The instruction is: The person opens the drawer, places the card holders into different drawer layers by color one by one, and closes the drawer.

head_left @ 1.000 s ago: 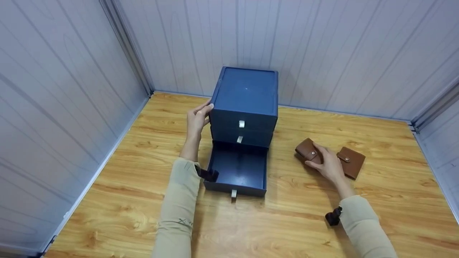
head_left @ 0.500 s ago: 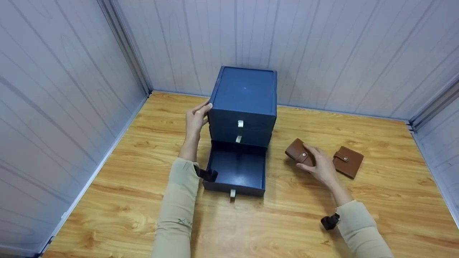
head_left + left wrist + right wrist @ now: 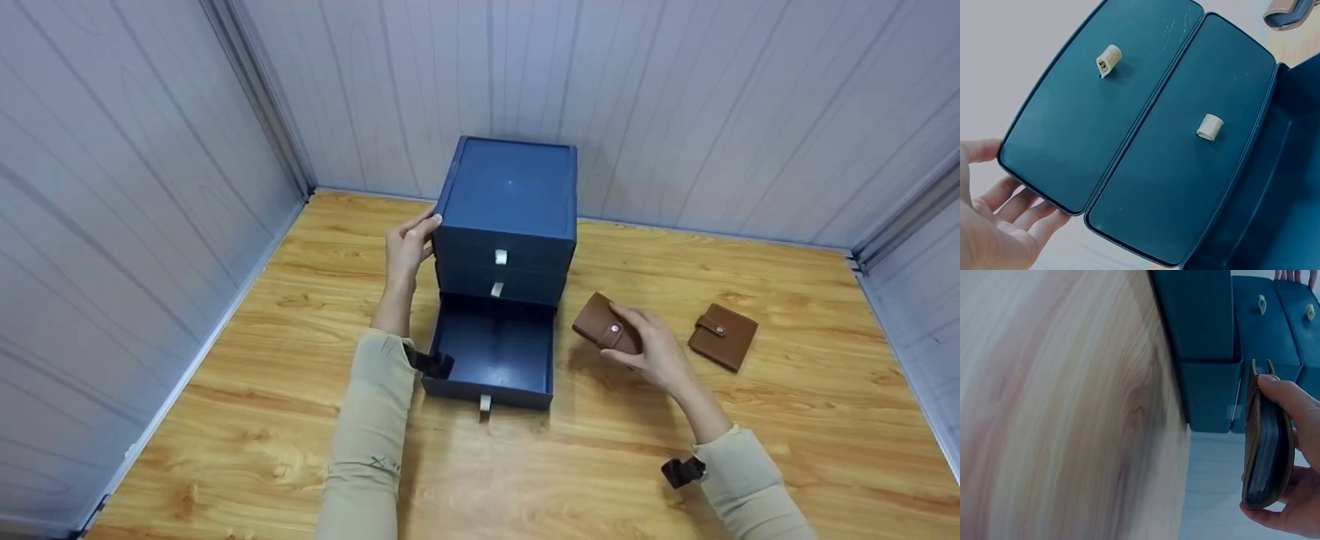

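Note:
A brown leather card holder (image 3: 604, 324) with a snap strap is gripped by my right hand (image 3: 651, 346), raised over the table just right of the pulled-out drawer. Its edge, with a stack of clear sleeves, shows in the right wrist view (image 3: 1266, 450). My left hand (image 3: 406, 251) rests against the left side of a dark blue drawer cabinet (image 3: 511, 187), thumb at the top front corner. In the left wrist view its fingers (image 3: 1044, 222) lie along the cabinet's side. The bottom drawer (image 3: 491, 352) stands pulled out with nothing seen inside; both upper drawers are closed.
A second brown snap wallet (image 3: 724, 337) lies flat on the wooden table (image 3: 262, 442), right of my right hand. White tabs serve as drawer pulls, such as the top one (image 3: 501, 257). Pale panels (image 3: 675, 112) wall the table at the back and sides.
My right hand has carried the card holder leftward, away from the other wallet and closer to the pulled-out drawer. The left hand keeps its place on the cabinet.

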`<action>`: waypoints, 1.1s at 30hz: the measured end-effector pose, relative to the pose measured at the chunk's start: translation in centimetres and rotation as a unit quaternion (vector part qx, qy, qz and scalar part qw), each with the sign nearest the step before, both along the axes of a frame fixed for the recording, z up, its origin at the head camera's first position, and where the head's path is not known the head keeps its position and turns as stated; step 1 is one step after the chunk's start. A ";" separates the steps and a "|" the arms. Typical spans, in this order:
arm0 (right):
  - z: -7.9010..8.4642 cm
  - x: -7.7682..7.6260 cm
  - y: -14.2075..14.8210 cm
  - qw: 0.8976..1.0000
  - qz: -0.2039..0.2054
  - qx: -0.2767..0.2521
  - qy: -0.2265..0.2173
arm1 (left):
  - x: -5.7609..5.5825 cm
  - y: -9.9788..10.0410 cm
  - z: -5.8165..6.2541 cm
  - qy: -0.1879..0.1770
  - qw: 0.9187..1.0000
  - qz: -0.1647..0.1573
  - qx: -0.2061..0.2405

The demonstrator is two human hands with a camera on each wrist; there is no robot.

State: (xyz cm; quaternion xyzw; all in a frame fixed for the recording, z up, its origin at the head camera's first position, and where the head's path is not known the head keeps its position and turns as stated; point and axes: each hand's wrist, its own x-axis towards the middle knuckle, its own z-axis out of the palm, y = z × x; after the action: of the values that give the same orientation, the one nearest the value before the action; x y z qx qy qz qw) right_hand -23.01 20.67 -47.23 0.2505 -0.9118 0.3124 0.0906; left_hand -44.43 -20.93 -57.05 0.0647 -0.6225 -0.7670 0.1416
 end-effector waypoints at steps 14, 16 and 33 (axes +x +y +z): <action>0.8 1.3 -2.9 0.999 0.050 -0.014 0.012 | 0.5 0.1 0.7 -0.012 1.000 0.005 0.002; 0.8 1.5 -3.3 0.998 0.055 -0.016 0.010 | 0.6 0.1 0.9 -0.012 1.000 0.003 0.000; 1.0 2.1 -7.3 0.996 0.086 -0.031 -0.011 | 1.2 0.3 1.7 -0.032 0.999 -0.013 0.022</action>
State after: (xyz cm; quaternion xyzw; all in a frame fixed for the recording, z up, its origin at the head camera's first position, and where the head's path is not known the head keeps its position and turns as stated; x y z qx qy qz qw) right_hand -20.95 13.39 -46.25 0.3218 -0.8777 0.3499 0.0605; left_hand -43.27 -20.65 -55.36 0.0845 -0.6105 -0.7798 0.1100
